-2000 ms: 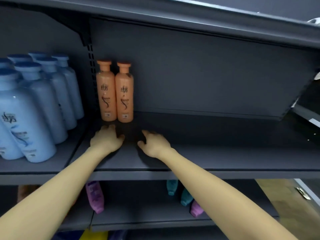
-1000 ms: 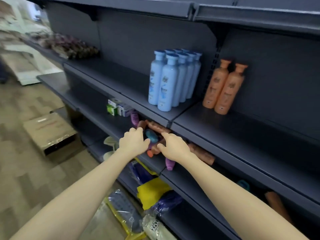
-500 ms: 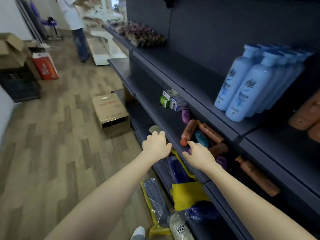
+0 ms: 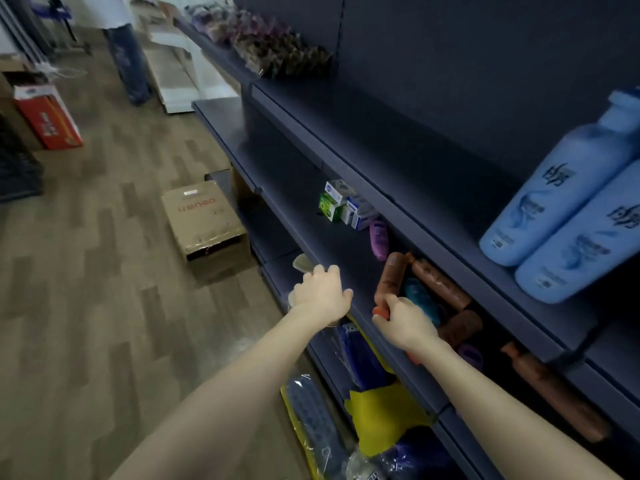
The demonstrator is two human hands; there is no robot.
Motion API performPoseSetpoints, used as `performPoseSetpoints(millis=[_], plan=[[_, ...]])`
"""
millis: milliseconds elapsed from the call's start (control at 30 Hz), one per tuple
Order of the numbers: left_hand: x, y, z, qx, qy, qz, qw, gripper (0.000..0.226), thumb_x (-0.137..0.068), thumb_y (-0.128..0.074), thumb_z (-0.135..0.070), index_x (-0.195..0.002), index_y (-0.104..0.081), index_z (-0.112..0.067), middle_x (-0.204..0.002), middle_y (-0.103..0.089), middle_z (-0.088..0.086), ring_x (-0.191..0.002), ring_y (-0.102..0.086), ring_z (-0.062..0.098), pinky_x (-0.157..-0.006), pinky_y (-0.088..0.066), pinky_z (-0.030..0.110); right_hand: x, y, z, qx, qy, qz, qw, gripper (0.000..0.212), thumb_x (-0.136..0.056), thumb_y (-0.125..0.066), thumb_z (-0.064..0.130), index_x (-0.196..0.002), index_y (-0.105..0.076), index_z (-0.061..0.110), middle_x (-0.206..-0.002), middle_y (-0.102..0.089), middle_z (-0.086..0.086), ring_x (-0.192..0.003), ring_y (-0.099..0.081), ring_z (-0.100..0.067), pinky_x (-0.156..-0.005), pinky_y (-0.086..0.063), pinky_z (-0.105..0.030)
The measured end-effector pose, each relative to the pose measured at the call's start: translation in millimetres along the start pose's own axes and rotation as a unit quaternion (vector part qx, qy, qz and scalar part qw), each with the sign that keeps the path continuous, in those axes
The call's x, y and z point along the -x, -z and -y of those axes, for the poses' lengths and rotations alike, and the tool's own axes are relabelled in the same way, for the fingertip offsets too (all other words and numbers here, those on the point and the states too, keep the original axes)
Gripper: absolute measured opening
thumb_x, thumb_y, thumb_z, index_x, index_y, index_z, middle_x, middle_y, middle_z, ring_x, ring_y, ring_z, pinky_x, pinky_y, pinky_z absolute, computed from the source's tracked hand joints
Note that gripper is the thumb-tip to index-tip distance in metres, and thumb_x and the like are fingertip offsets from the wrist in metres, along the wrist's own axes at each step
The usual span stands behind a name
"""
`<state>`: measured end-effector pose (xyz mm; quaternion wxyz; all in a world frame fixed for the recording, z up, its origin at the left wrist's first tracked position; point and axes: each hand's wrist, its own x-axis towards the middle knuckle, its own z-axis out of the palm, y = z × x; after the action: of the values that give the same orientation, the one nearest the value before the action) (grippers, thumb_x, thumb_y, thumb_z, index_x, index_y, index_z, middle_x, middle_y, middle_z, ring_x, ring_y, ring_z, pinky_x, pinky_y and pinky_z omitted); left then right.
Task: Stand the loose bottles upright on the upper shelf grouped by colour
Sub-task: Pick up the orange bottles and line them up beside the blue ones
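Note:
Several loose bottles lie in a heap on the lower shelf [image 4: 339,244]: a purple one [image 4: 378,237], two orange ones [image 4: 390,273] [image 4: 438,284], a teal one [image 4: 420,299] and another orange one [image 4: 554,393] further right. My right hand [image 4: 403,320] is curled round the neck of the nearest orange bottle, whose cap sticks out beside my thumb. My left hand [image 4: 322,292] hovers at the shelf's front edge with loose fingers, holding nothing. Light blue bottles [image 4: 561,188] stand upright on the upper shelf [image 4: 433,188] at the right.
Small boxes [image 4: 343,206] sit further along the lower shelf. Below it lie a yellow bag [image 4: 381,417] and wrapped goods [image 4: 315,420]. On the floor are a cardboard box [image 4: 204,220] and a red box [image 4: 48,119]. A person [image 4: 128,64] stands far down the aisle.
The view has swung from the upper shelf, with its upright orange bottles, down and left to the lower shelf. Both hands dropped there, and my right hand closed on an orange bottle's neck.

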<state>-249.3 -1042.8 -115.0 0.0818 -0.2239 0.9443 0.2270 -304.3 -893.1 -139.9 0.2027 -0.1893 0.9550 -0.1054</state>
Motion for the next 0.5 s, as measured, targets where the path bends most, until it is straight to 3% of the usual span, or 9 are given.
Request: performPoseSetpoints(millis=[500], plan=[[-91.2, -39.4, -9.0, -0.040, -0.056, 0.074, 0.995, 0.047, -0.094, -0.045, -0.041, -0.131, -0.041, -0.013, -0.129, -0.045, 0.012, -0.119, -0.045, 0.032, -0.092, -0.041, 0.041, -72.5, -14.5, -10.1, -0.035, -0.076, 0.013, 0.996, 0.050, -0.094, -0.045, 0.040, -0.137, -0.039, 0.016, -0.134, -0.048, -0.012, -0.120, -0.047, -0.034, -0.093, -0.045, -0.039]])
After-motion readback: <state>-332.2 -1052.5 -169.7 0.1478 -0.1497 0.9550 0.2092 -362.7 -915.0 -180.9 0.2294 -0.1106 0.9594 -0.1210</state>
